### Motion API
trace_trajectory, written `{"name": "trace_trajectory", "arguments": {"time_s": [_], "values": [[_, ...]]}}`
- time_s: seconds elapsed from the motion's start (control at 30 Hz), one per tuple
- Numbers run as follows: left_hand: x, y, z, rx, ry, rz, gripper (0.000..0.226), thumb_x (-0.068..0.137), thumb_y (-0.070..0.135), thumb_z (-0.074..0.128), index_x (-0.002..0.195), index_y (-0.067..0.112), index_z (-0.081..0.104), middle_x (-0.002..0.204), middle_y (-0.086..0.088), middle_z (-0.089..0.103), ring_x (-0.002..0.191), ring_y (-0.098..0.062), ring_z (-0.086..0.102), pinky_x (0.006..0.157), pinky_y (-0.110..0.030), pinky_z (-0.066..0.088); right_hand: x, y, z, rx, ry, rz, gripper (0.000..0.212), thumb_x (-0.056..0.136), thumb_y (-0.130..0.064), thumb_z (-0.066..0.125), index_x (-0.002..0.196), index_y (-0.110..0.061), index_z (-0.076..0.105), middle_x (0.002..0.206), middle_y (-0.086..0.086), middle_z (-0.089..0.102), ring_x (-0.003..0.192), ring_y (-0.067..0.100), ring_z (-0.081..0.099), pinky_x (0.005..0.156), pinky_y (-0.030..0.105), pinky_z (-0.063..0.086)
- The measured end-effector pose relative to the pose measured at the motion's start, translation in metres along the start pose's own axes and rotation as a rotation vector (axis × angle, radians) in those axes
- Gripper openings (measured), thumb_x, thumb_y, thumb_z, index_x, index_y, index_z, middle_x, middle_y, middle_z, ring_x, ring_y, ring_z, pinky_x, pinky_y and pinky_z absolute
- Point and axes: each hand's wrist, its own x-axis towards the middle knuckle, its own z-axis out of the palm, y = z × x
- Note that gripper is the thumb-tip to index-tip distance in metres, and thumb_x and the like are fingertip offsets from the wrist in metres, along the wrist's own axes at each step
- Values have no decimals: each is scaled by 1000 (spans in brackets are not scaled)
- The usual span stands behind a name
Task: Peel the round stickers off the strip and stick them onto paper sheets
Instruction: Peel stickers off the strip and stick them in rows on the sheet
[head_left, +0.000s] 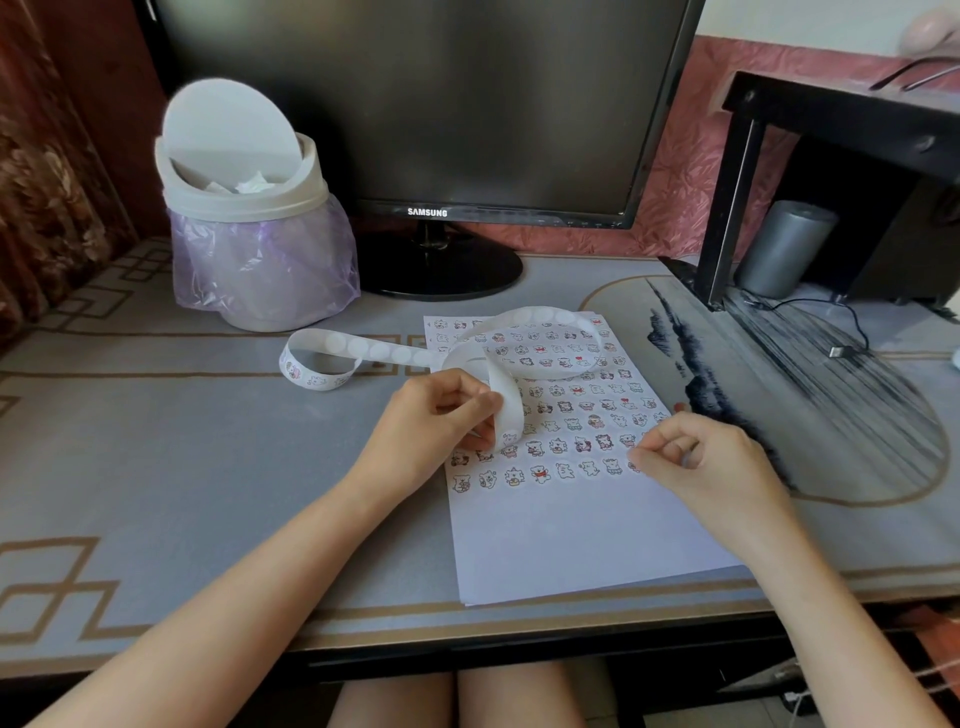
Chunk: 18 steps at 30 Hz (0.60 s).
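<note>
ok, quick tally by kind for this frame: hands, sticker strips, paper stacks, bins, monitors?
Hands: 2 (left hand, right hand)
Sticker strip: 1
Paper stack: 1
Swing-lid bin: 1
Samsung monitor: 1
Total: 6

- The desk (208, 467) is covered by a grey mat with a tan angular border; a dark ink landscape in an oval fills its right part.
- A white waste bin (244, 208) with a purple liner stands at the back left.
- A monitor (415, 104) stands on its round black foot at the back centre, just beside the bin.
- A stack of paper sheets (571, 540) lies right of centre, reaching the front edge.
- A sticker strip (384, 352) curls from a loop on the mat, left of the sheets, across onto them.
- A black shelf (727, 208) stands at the back right, with a grey cylinder (784, 249) under it.
- A black cable (852, 322) lies near the right edge.
</note>
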Motion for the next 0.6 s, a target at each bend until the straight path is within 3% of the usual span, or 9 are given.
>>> {"name": "trace_trajectory", "arguments": {"time_s": [0.17,0.3,0.47,0.6], "values": [[0,0,0,4,2,-3,17,91,15,61,86,-1,64,75,-11,69,67,-18,67,72,-27,58,5,6,0,35,-26,11,22,77,-24,76,82,-29,55,71,-6,59,66,11,51,70,35,44],[0,1,0,-1,-3,-4,15,91,14,61,83,1,63,72,-9,68,64,-17,66,68,-24,58,8,9,-3,91,-39,24,16,83,-16,69,80,-26,58,74,-5,61,62,8,48,62,28,37],[0,0,0,7,-1,0,16,91,15,61,84,1,63,72,-8,68,64,-16,66,69,-24,58,10,7,0,135,-27,49,21,74,-31,78,79,-24,59,73,-3,65,64,10,51,64,31,40],[0,0,0,8,-1,-3,16,91,15,61,85,1,64,71,-6,68,64,-16,66,70,-25,58,12,12,4,88,-11,41,21,74,-29,78,77,-26,58,70,-5,63,62,9,50,68,34,43]]}}
